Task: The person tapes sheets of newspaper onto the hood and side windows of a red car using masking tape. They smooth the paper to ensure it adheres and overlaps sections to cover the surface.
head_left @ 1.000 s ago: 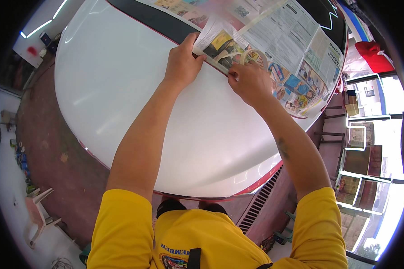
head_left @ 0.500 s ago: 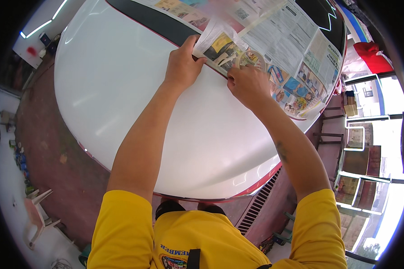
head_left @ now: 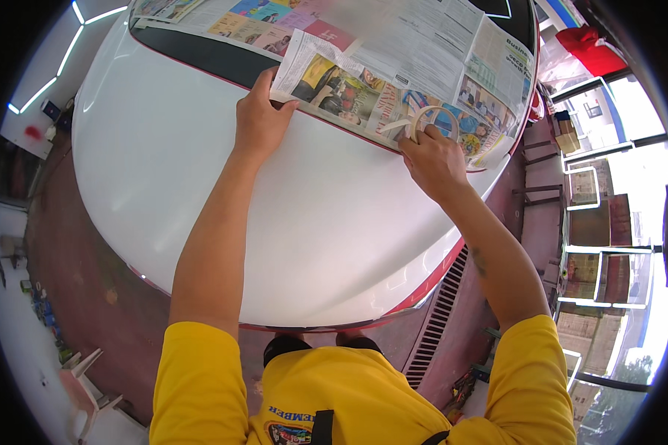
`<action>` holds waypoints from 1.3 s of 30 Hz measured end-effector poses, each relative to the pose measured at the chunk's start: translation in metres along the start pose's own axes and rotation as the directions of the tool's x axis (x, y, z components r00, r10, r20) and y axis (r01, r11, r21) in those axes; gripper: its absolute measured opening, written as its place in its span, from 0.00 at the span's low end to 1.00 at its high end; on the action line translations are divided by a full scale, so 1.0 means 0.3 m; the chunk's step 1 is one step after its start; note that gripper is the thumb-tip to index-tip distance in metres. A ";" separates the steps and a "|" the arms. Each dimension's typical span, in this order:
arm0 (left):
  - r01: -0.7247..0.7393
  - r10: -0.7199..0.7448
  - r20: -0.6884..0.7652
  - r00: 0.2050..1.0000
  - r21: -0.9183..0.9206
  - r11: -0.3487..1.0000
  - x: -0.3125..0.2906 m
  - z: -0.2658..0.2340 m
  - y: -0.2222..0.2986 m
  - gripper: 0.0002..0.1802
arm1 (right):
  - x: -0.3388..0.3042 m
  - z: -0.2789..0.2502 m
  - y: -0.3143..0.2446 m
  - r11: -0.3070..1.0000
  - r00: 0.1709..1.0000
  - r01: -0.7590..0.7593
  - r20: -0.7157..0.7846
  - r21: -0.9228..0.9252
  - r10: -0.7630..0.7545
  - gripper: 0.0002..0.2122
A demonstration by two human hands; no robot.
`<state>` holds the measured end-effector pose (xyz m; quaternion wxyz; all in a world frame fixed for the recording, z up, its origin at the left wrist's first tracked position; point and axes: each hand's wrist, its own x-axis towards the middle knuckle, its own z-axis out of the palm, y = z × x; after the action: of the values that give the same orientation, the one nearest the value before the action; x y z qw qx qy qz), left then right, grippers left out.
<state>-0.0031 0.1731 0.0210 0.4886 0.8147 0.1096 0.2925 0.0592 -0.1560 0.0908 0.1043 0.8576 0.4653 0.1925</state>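
A white car hood [head_left: 178,133] fills the middle, its far edge lined in red. Beyond that edge, sheets of newspaper [head_left: 416,44] cover most of the dark windshield [head_left: 193,55]. At the lower left corner of the nearest sheet, my left hand [head_left: 263,119] pinches the paper's edge, its fingertips partly hidden. My right hand [head_left: 436,159] is closed around a roll of masking tape [head_left: 455,122], down at the sheet's lower edge farther right. A short pale strip of tape [head_left: 395,127] stands up beside its knuckles.
Along the right are dark metal supports [head_left: 539,194], a red cloth [head_left: 590,52] and large bright windows with brown boards. A floor drain grate [head_left: 438,319] runs past the car's near right side. A chair [head_left: 82,389] stands at lower left.
My right hand has slid right along the newspaper's lower edge with the tape roll, opening a wider gap between my hands. My left hand stays at the sheet's corner. The whole view has shifted.
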 end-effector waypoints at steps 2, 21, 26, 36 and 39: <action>0.009 -0.009 0.000 1.000 0.016 1.000 0.001 0.004 -0.002 0.32 | -0.102 -0.035 0.031 0.994 0.995 -0.100 -0.024 0.054 0.101 0.05; 0.257 -0.297 0.273 0.915 0.172 0.951 0.118 -0.166 0.035 0.34 | -1.116 -0.182 -0.425 0.428 0.629 -0.709 0.228 0.561 0.743 0.13; 0.279 -0.402 0.322 0.857 0.365 0.888 0.176 -0.234 0.070 0.22 | -0.839 -0.163 -0.409 0.494 0.743 -0.529 0.094 0.690 0.663 0.12; -0.002 -0.190 0.529 0.827 0.341 0.940 0.294 -0.286 -0.015 0.16 | 0.053 -0.033 -0.354 0.511 0.773 -0.323 -0.089 0.797 0.628 0.08; -0.121 -0.044 0.555 0.830 0.258 0.959 0.308 -0.286 -0.086 0.15 | 0.229 0.061 -0.362 0.589 0.815 -0.369 -0.054 0.719 0.577 0.07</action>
<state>0.0241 0.2917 0.0631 0.3720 0.9275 -0.0131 0.0344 0.0186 -0.0390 0.0513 -0.3392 0.8904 0.2642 0.1494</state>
